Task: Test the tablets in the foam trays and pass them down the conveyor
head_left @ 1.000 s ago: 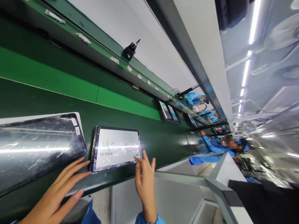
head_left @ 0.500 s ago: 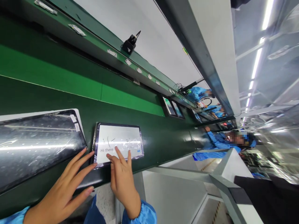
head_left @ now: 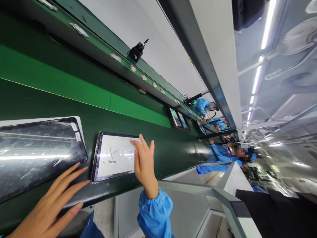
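Note:
A tablet with a lit white screen reading "Hi there" lies flat on the green bench, its edge wrapped in clear film. Over its right end hovers my right hand, fingers apart and holding nothing; whether a fingertip touches the glass I cannot tell. My left hand is spread at the bench's near edge, between the lit tablet and a larger dark tablet. That dark one has two small white labels at its corner and a white sheet or panel beneath it.
Further along the green bench stand more lit tablets. A black power adapter is plugged in on the ledge above. A co-worker in blue sits at the far end, with others beyond. A grey metal frame is at right.
My right hand has moved right and up, from the text area to the tablet's right end. My left hand has drawn back from the lit tablet's left edge. The view has shifted slightly.

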Tool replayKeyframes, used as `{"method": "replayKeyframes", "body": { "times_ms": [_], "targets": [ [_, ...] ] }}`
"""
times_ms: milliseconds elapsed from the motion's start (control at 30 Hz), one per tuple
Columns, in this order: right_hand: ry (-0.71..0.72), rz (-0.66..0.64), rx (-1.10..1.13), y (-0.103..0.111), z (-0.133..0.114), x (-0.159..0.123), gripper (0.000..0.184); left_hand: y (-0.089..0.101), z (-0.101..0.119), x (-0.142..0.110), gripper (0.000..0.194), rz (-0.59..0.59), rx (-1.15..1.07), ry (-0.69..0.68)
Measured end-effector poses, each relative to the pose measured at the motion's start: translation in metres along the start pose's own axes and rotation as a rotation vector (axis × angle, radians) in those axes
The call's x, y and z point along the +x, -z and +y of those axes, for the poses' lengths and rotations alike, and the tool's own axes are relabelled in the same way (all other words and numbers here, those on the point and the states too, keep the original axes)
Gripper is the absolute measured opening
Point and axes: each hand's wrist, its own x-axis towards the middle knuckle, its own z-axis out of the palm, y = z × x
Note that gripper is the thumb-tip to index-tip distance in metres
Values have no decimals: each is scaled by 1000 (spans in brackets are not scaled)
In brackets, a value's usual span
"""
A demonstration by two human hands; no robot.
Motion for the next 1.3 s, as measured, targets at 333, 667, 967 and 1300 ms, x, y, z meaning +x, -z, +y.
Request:
{"method": "replayKeyframes", "body": {
  "times_ms": [333, 667, 967, 1300],
  "targets": [
    [-89, 51, 70, -9, 33, 10, 36, 1, -19, -7, 47, -50, 171, -132],
    [-194, 132, 31, 6, 66, -35, 32, 3, -26, -7, 55, -45, 287, -279],
    [-156, 52, -10, -3, 25, -97, 36, 6, -24, -4, 47, -63, 98, -40],
    [46, -179, 198, -20, -37, -65, 48, 14, -15, 9, 47, 22, 148, -136]
  ]
}}
